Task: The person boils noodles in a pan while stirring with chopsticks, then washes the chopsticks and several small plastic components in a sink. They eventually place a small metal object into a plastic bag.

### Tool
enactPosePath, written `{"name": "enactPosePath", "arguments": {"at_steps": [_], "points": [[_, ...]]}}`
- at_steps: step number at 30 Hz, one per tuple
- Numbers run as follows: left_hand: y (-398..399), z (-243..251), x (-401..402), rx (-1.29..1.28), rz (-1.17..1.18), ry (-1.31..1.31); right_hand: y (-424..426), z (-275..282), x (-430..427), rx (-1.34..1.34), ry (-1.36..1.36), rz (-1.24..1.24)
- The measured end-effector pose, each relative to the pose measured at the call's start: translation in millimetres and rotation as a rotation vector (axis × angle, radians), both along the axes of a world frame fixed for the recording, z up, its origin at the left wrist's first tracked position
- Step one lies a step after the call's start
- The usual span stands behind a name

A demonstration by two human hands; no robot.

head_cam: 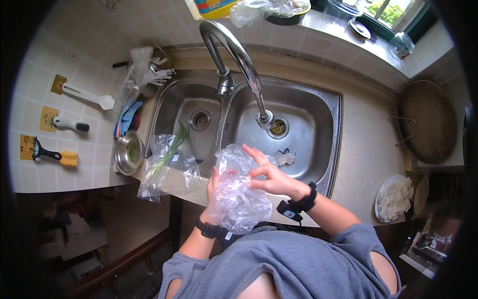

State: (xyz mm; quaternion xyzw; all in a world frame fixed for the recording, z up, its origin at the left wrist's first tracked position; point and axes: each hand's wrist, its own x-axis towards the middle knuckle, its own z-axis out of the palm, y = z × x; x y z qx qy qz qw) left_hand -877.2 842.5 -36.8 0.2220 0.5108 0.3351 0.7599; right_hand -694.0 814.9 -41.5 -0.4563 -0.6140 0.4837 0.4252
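Observation:
A crumpled clear plastic bag (242, 209) is bunched up in front of me, over the near edge of the double sink. My left hand (213, 188) holds it from the left side, with most of the fingers hidden behind the film. From the right, my right hand (274, 177) has some fingertips at the bag's upper part and other fingers spread away. Whether those fingertips pinch the film is unclear. To the left, green scallions (166, 155) lie on another clear bag (186, 175) across the counter edge. A small whitish scrap (284, 157) rests in the right basin (313, 138).
A chrome faucet (246, 56) arches over the sink. Left of the left basin (171, 108) stands a metal bowl (130, 153), near blue gloves (129, 117). On the right counter are a plate of white food (394, 198) and a round wooden board (429, 121) leaning upright.

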Motion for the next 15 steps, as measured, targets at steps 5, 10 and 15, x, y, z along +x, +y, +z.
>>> {"name": "enactPosePath", "arguments": {"at_steps": [5, 10, 15], "points": [[-6.1, -24.2, -0.8, 0.147, 0.069, 0.153, 8.4, -34.9, 5.4, -0.355, -0.013, -0.184], [-6.9, -17.0, -24.0, 0.038, -0.201, 0.025, 9.6, -38.2, 18.3, 0.063, -0.22, -0.541], [-15.7, -34.7, -10.5, 0.536, -0.36, 0.518, 6.7, -32.2, -0.3, 0.013, -0.103, -0.458]]}}
